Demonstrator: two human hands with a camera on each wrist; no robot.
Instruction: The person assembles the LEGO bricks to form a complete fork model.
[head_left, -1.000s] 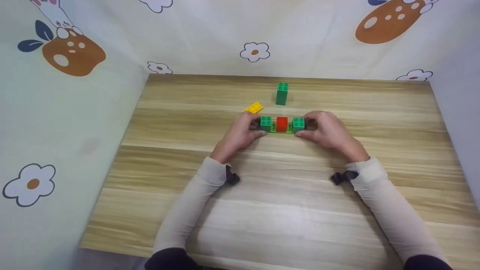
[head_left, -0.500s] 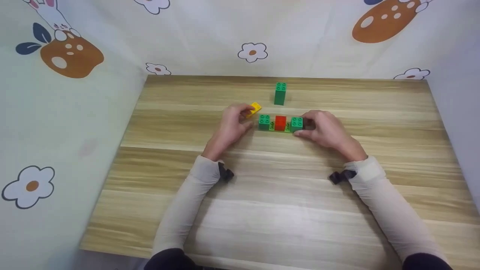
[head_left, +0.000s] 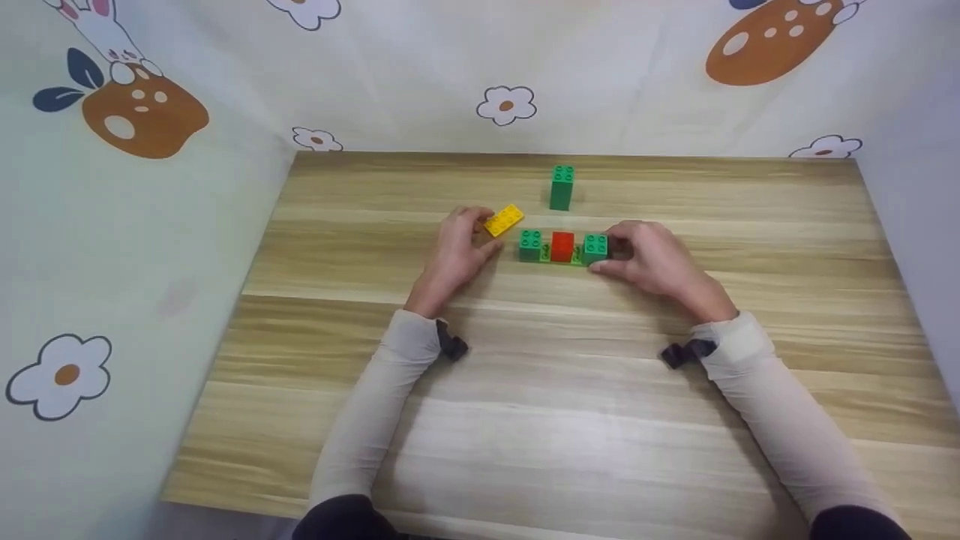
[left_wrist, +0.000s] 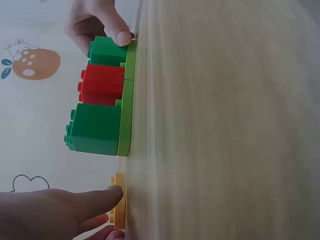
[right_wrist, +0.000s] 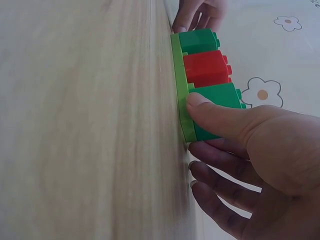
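A light-green base strip (right_wrist: 181, 82) lies on the tabletop, bearing a left green brick (head_left: 529, 245), a red brick (head_left: 562, 247) and a right green brick (head_left: 595, 249). My right hand (head_left: 654, 259) holds the right end of this row, thumb on the near side of the green brick and fingers around its end. Left of the row lies a flat yellow brick (head_left: 504, 220) with studs up. My left hand (head_left: 455, 249) is at its left end, fingertips at the edge and thumb apart in the head view. Parts of the left fingers are hidden in the left wrist view.
A tall green brick stack (head_left: 561, 188) stands upright behind the row, near the back edge of the wooden table (head_left: 555, 420). Patterned cloth walls (head_left: 420, 82) rise at the back and on both sides.
My left hand has let go of the row's left end and moved left to the yellow brick, then drawn back slightly to its left end. The right hand keeps its hold.
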